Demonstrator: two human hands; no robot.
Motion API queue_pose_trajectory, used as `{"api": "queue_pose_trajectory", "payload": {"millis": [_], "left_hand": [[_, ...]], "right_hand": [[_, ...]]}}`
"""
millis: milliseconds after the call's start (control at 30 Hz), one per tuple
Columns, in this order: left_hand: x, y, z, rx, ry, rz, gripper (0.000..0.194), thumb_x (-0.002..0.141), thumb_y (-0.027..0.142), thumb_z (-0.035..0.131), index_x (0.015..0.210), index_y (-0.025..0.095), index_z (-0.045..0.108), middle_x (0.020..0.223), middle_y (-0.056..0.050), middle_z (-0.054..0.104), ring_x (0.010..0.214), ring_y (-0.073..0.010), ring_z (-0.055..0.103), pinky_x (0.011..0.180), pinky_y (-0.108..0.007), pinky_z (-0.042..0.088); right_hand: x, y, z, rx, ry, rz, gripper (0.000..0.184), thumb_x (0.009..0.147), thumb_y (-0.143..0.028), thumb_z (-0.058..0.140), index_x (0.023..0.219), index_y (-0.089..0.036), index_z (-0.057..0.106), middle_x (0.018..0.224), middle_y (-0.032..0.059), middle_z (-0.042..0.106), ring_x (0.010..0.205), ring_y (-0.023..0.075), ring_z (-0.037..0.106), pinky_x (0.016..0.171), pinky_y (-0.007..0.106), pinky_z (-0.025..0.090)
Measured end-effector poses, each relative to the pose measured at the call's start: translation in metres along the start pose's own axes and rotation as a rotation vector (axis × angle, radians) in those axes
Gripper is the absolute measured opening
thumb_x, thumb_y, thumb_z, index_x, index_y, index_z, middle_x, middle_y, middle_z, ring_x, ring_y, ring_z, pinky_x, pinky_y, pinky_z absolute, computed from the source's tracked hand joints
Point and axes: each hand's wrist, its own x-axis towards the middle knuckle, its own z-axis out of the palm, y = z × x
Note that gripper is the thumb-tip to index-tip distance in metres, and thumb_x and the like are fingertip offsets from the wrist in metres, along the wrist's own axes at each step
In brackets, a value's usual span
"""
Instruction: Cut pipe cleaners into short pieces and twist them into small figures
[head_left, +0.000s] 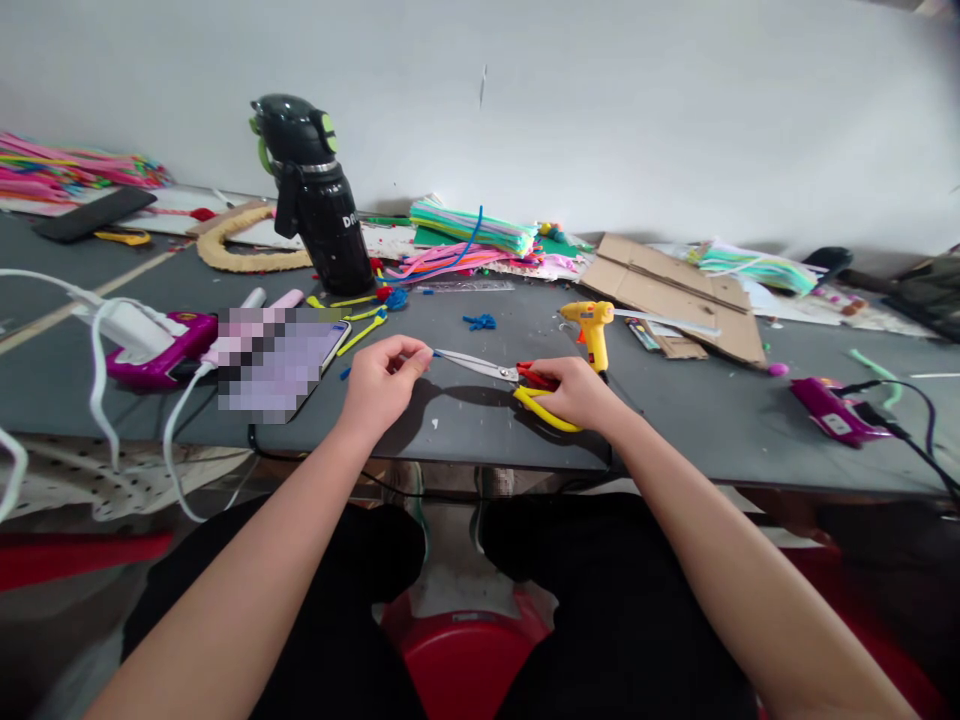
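My right hand (577, 392) is closed around the red and yellow handles of a pair of scissors (480, 366), whose blades point left. My left hand (386, 385) pinches a short piece of blue pipe cleaner (436, 353), and the blade tips are right at it. Most of that piece is hidden by the fingers. Beyond the hands, a small pile of blue pipe cleaner bits (479, 322) lies on the grey table (480, 420). Yellow pipe cleaner stems (361, 332) with blue and red ends lie past my left hand.
A yellow glue gun (591, 328) stands beyond my right hand. Further back are a black bottle (324, 215), pipe cleaner bundles (472, 228) and cardboard (675, 295). A phone (289, 370) and purple power strip (161, 350) sit left; another power strip (836, 410) is right.
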Motion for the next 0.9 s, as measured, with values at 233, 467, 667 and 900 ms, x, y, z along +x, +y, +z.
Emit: {"api": "queue_pose_trajectory", "payload": {"millis": [233,467,667,900], "left_hand": [[0.0000,-0.0005,0.0002,-0.010,0.006,0.005,0.018,0.082,0.034,0.066,0.079,0.018,0.072,0.069,-0.001,0.068,0.057,-0.0120,0.050,0.054,-0.024,0.038],[0.0001,-0.0017,0.0005,-0.028,0.009,0.003,0.017,0.082,0.034,0.067,0.079,0.018,0.072,0.070,-0.001,0.068,0.058,-0.0121,0.051,0.057,-0.024,0.040],[-0.0005,-0.0001,0.0006,-0.023,0.015,-0.006,0.018,0.082,0.034,0.066,0.080,0.018,0.071,0.070,-0.001,0.069,0.058,-0.0120,0.052,0.057,-0.024,0.041],[-0.0002,0.0001,0.0000,-0.018,0.014,0.002,0.019,0.083,0.034,0.066,0.080,0.017,0.072,0.070,-0.001,0.069,0.058,-0.0116,0.051,0.056,-0.023,0.040]], "right_hand": [[0.0013,0.0004,0.0000,-0.015,-0.005,0.003,0.029,0.073,-0.036,0.064,0.063,-0.020,0.044,0.061,-0.0033,0.040,0.062,0.0120,0.030,0.059,0.029,0.022],[0.0008,-0.0043,-0.0049,0.016,-0.030,0.000,0.034,0.076,-0.039,0.063,0.062,-0.020,0.039,0.061,-0.0035,0.037,0.062,0.0120,0.029,0.059,0.030,0.022],[-0.0033,-0.0060,-0.0054,0.040,-0.025,0.009,0.037,0.079,-0.045,0.063,0.064,-0.020,0.039,0.062,-0.0039,0.037,0.062,0.0118,0.029,0.059,0.030,0.021],[-0.0012,-0.0056,-0.0059,0.016,-0.046,-0.007,0.032,0.077,-0.040,0.063,0.064,-0.020,0.043,0.062,-0.0036,0.039,0.062,0.0116,0.030,0.059,0.029,0.021]]}}
